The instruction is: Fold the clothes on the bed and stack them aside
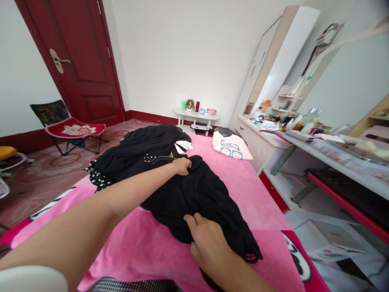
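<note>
A black garment [209, 184] with a zipper and white-dotted trim lies spread and wrinkled across the pink bed cover [255, 194]. My left hand [182, 166] reaches over its middle near the zipper, fingers closed on the black cloth. Closer to me, my right hand [209, 237] has its fingers curled onto the near edge of the same cloth. One part of the garment stretches to the right and ends in a dark edge with some pink. The other part is bunched at the far left, beside a small white piece of fabric [183, 146].
A folded white printed shirt [231, 145] lies at the bed's far right corner. To the right stand a cluttered dresser [264, 134] and a desk [334, 150]. A red folding chair [75, 126] is on the left, and a small white table [196, 115] stands by the wall.
</note>
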### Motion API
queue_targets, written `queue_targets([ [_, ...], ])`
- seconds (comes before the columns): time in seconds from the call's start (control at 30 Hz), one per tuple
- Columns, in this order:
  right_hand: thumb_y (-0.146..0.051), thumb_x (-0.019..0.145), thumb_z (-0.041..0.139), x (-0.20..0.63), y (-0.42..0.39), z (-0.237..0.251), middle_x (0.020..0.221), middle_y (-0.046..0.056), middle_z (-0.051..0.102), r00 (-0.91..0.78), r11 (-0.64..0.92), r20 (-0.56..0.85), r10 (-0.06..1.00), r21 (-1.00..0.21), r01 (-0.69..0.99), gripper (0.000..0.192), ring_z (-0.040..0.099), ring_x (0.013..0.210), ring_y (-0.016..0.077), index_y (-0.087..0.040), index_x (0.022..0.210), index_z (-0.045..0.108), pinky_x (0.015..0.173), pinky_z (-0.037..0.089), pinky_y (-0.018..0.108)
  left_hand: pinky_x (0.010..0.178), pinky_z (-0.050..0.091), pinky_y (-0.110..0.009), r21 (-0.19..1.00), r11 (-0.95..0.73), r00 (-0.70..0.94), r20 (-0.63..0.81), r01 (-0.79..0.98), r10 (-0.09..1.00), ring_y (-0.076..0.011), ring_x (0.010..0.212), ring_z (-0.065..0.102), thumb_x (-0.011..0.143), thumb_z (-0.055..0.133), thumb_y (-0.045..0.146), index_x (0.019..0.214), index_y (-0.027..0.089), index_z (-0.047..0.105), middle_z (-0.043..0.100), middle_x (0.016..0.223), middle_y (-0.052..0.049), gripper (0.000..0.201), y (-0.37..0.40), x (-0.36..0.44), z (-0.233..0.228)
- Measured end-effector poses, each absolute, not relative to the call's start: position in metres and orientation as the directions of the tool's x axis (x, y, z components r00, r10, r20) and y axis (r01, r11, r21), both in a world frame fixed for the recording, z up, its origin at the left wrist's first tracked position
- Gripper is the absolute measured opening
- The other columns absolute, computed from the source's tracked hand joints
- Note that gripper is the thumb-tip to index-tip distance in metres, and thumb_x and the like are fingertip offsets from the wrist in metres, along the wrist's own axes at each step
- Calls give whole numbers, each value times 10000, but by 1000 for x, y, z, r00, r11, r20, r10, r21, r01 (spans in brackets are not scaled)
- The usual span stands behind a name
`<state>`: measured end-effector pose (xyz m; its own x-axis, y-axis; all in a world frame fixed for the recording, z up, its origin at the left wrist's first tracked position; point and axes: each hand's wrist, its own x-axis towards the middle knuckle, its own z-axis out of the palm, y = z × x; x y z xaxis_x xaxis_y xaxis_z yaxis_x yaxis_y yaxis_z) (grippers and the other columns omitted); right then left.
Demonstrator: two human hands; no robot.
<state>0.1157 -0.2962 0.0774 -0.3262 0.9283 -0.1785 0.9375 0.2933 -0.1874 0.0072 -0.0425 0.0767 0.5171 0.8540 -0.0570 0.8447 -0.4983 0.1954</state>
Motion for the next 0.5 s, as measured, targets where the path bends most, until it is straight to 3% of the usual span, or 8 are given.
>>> queue_targets([
  [0.13, -63, 578, 540, 160, -272, 110, 925, 14, 652, -452, 444, -100, 887, -88, 891, 526, 627, 772, 190, -287, 1046, 624, 651, 385, 263, 798, 485, -276, 197, -464, 457, 84, 864, 886, -230, 923, 623, 640, 657, 310, 1012, 215, 668, 678, 951, -37, 384, -48, -28, 133],
  [0.2, -33, 565, 525, 194, -249, 138, 893, -1, 656, -418, 419, 43, 907, -13, 908, 478, 608, 784, 177, -279, 957, 645, 656, 360, 253, 776, 479, -249, 248, -418, 369, 222, 874, 902, -206, 888, 621, 679, 605, 323, 995, 193, 663, 677, 927, -31, 346, -48, -50, 166],
  [0.3, -55, 623, 501, 245, -211, 175, 879, 15, 647, -230, 245, 355, 906, 4, 970, 393, 580, 835, 194, -250, 931, 648, 688, 369, 268, 660, 477, -223, 503, -348, 132, 415, 791, 900, -170, 750, 616, 672, 587, 312, 934, 161, 649, 663, 819, -15, 309, -59, -77, 196],
  [0.4, -119, 706, 490, 277, -186, 180, 994, 79, 616, 42, 8, 650, 759, -73, 997, 308, 549, 959, 243, -198, 972, 623, 764, 400, 317, 523, 443, -202, 674, -283, 103, 294, 682, 950, -135, 585, 578, 687, 592, 341, 965, 159, 610, 615, 686, 8, 332, -88, -93, 189],
  [0.47, -164, 748, 491, 283, -183, 157, 1084, 114, 579, 116, -43, 690, 715, -122, 992, 310, 525, 1042, 270, -175, 1041, 593, 822, 413, 352, 481, 433, -207, 692, -208, 235, 58, 692, 970, -131, 508, 558, 701, 608, 392, 963, 168, 604, 587, 620, 16, 345, -110, -100, 165],
  [0.5, -187, 764, 498, 281, -185, 140, 1115, 122, 565, 110, -27, 650, 752, -136, 990, 324, 521, 1066, 273, -170, 1078, 576, 845, 417, 360, 485, 442, -217, 668, -189, 315, -71, 719, 946, -135, 495, 561, 712, 608, 425, 939, 172, 613, 587, 608, 12, 340, -118, -105, 151],
])
